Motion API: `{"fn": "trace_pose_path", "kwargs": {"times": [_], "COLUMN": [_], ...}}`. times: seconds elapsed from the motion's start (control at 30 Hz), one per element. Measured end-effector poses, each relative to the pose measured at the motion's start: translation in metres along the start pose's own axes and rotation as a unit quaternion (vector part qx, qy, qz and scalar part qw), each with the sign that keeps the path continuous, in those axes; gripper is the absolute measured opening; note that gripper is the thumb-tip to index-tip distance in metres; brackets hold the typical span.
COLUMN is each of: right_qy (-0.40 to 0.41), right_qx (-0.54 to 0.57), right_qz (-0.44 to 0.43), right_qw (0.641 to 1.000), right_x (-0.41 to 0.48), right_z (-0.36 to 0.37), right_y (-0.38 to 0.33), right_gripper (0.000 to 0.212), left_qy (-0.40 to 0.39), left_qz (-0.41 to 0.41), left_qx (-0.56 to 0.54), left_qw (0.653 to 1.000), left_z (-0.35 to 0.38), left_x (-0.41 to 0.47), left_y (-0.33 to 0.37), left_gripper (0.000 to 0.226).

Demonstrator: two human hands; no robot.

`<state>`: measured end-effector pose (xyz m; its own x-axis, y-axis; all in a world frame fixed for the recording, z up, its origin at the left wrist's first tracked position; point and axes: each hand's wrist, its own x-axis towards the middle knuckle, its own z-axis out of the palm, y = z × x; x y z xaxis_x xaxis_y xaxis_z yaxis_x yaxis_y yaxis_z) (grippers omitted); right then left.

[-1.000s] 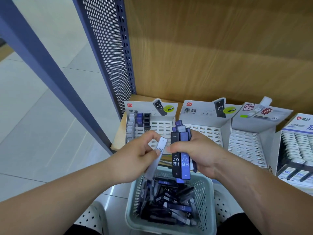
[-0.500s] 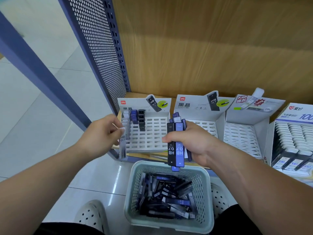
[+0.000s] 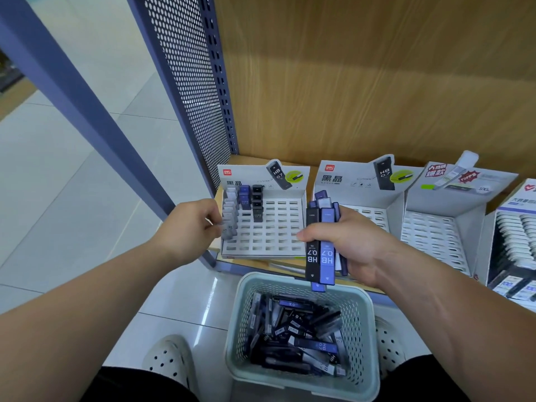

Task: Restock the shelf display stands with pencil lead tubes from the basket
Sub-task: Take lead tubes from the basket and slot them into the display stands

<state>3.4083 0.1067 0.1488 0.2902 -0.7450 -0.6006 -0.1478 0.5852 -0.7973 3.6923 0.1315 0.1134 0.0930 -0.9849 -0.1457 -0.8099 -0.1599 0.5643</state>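
My right hand (image 3: 345, 245) grips a bundle of lead tubes (image 3: 322, 242), black and blue ones marked HB 0.7, held upright above the basket (image 3: 240, 311). My left hand (image 3: 191, 224) pinches a clear grey tube (image 3: 227, 232) at the left column of the leftmost display stand (image 3: 269, 227). That stand carries a column of clear tubes, a few blue ones and a few black ones at its top left; most slots are bare. The pale green basket holds several loose tubes.
A second stand (image 3: 368, 210) and a third stand (image 3: 435, 233) sit to the right with bare slots. A box of white items (image 3: 519, 227) is at the far right. A perforated blue shelf panel (image 3: 188, 82) rises on the left. White clogs flank the basket.
My left hand carried the clear tube from beside the bundle leftward and up to the left column of the leftmost stand. My right hand kept the bundle roughly in place.
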Motion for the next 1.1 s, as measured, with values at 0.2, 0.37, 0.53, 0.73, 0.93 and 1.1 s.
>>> {"fn": "trace_pose_path", "kwargs": {"times": [0.2, 0.37, 0.53, 0.73, 0.93, 1.1], "right_qy": [0.004, 0.004, 0.004, 0.002, 0.001, 0.002], "right_qx": [0.001, 0.001, -0.001, -0.005, -0.006, -0.008], "right_qz": [0.000, 0.002, 0.006, 0.004, 0.001, 0.004], "right_qw": [1.000, 1.000, 1.000, 1.000, 1.000, 1.000], "right_x": [-0.0008, -0.0019, -0.0022, -0.0019, -0.0015, -0.0030], "right_z": [-0.0018, -0.0016, -0.0036, -0.0036, -0.0038, -0.0017], "right_y": [-0.0010, 0.0002, 0.0014, 0.0010, 0.0006, 0.0005], "right_gripper": [0.039, 0.039, 0.042, 0.043, 0.042, 0.041], "left_qy": [-0.008, -0.006, -0.017, -0.029, -0.029, -0.030], "left_qz": [0.011, 0.009, 0.024, 0.074, 0.088, 0.081], "left_qx": [0.013, 0.007, 0.031, 0.044, 0.061, 0.079], "left_qw": [1.000, 1.000, 0.999, 0.996, 0.994, 0.993], "left_z": [0.0029, 0.0021, 0.0007, -0.0004, -0.0010, 0.0033], "left_x": [0.0015, 0.0038, 0.0031, 0.0010, 0.0007, -0.0013], "left_y": [0.0010, 0.0031, 0.0022, 0.0035, 0.0038, 0.0027], "left_gripper": [0.026, 0.026, 0.024, 0.024, 0.020, 0.018]}}
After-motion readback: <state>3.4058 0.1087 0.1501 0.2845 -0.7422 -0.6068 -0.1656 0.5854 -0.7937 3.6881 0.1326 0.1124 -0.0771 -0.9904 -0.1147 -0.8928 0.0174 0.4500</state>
